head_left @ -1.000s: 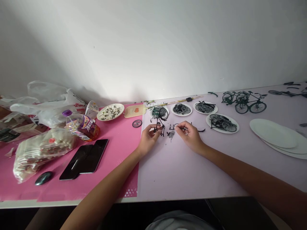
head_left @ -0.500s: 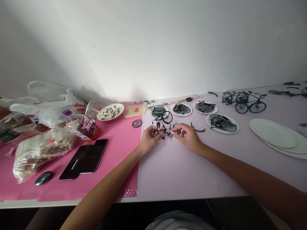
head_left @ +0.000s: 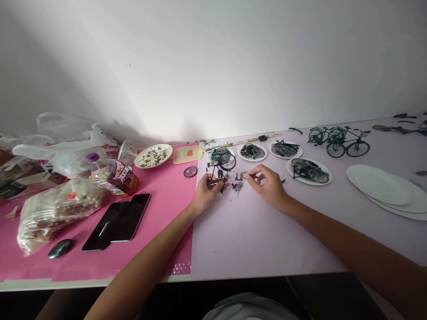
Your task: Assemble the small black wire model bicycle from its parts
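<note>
My left hand (head_left: 206,191) is closed around the dark frame of a small model bicycle (head_left: 217,179). One spoked wheel (head_left: 227,162) on it points away from me, overlapping a plate behind. To the right, my right hand (head_left: 267,186) is pinched on a thin dark piece, mostly covered by the fingers, so its kind is unclear. Between the hands lie a small grey part (head_left: 238,186) and several tiny black parts (head_left: 239,176). A loose spoked wheel (head_left: 190,171) rests on the pink mat to the left.
Plates of bicycle parts (head_left: 327,178) stand behind and to the right. Assembled model bicycles (head_left: 348,144) are farther right, near stacked white plates (head_left: 380,184). Left are two phones (head_left: 116,222), a mouse (head_left: 61,248), a drink bottle (head_left: 111,175) and plastic bags (head_left: 66,146).
My right hand has drawn away from the model bicycle to the right. My left hand has turned the bicycle, and its wheel has shifted slightly left. The small grey part now shows uncovered.
</note>
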{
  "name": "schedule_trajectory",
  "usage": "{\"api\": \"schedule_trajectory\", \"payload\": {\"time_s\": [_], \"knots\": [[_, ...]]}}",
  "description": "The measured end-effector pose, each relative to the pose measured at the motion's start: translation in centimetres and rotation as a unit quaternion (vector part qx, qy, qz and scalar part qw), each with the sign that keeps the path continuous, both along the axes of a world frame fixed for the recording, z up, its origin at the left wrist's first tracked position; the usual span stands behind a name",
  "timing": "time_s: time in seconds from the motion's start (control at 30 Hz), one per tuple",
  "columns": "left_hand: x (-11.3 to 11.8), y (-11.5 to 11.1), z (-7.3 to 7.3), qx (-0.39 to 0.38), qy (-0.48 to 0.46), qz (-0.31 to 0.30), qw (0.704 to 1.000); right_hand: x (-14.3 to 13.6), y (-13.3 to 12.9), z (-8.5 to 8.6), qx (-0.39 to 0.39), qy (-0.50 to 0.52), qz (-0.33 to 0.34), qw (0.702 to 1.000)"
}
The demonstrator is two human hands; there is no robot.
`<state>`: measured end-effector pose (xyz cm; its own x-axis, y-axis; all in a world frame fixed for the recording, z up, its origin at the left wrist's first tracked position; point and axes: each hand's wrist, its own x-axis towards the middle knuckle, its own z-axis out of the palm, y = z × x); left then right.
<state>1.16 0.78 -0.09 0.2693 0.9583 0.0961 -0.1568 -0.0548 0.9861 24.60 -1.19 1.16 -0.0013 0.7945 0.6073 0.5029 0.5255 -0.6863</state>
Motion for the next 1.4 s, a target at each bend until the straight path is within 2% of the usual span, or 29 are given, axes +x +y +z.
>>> {"api": "schedule_trajectory", "payload": {"time_s": [0.13, 0.23, 0.33, 0.43, 0.5, 0.93, 1.17, 1.27, 1.4], "knots": [[-0.3, 0.4, 0.0, -0.001, 0.009, 0.011, 1.000, 1.3, 0.6, 0.8, 0.040, -0.001, -0.040, 0.998], [-0.4, 0.7, 0.0, 0.001, 0.016, 0.022, 1.000, 2.1, 1.3, 0.7, 0.030, 0.003, -0.066, 0.997], [-0.4, 0.7, 0.2, -0.002, 0.012, 0.037, 0.999, 2.6, 2.0, -0.1, 0.009, -0.010, -0.045, 0.999], [-0.3, 0.6, 0.4, -0.010, 0.013, 0.058, 0.998, 2.5, 2.5, -1.1, -0.018, -0.072, 0.026, 0.997], [-0.2, 0.6, 0.4, -0.011, 0.015, 0.063, 0.998, 2.2, 2.6, -1.6, -0.027, -0.121, 0.045, 0.991], [0.3, -0.3, 0.9, 0.001, 0.054, 0.049, 0.997, 2.8, 3.9, -3.3, -0.103, -0.247, -0.021, 0.963], [0.5, -0.4, 0.4, 0.025, 0.099, 0.045, 0.994, 2.6, 4.3, -3.7, -0.064, -0.366, -0.035, 0.928], [0.6, -0.3, 0.0, 0.033, 0.120, 0.052, 0.991, 2.3, 4.1, -3.4, -0.019, -0.404, -0.045, 0.913], [0.5, -0.2, -0.3, 0.047, 0.123, 0.067, 0.989, 1.8, 3.5, -2.2, 0.049, -0.382, -0.045, 0.922]]}}
